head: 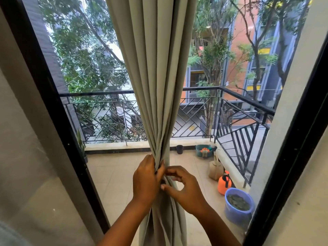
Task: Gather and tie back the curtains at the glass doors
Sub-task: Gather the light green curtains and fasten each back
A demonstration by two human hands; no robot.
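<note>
A pale grey-green curtain hangs straight down the middle of the glass doors, its long axis vertical, pinched into a narrow waist directly ahead of both hands. The left hand wraps around the bunched folds from the left, fingers curled about the cloth. The right hand, touching it from the right, pinches a fold or band at the gather between thumb and fingertips; no separate tie-back can be made out. Beyond the glass lies a balcony railing.

Tiled balcony floor bears blue bucket, orange sprayer.
</note>
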